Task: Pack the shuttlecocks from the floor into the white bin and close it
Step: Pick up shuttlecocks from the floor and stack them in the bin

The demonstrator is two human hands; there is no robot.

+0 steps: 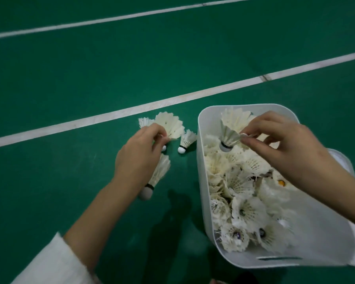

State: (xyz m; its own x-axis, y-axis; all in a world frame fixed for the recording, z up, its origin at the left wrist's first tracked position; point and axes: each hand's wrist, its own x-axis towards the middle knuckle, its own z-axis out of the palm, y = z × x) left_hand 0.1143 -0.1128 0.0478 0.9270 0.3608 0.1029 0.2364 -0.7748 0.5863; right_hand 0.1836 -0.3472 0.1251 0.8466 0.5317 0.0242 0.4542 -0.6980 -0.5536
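The white bin stands on the green floor at lower right, open and holding several white feather shuttlecocks. Over its far end my right hand pinches the skirt of a shuttlecock that hangs cork down. My left hand is on the floor left of the bin, its fingers closed on a large shuttlecock. Another shuttlecock lies under that hand, one small shuttlecock lies beside the bin, and a feather tip shows behind my fingers.
White court lines cross the green floor beyond the shuttlecocks. A white object, maybe the lid, shows behind the bin's right side, mostly hidden by my right arm. A shadow falls on the floor near the bottom.
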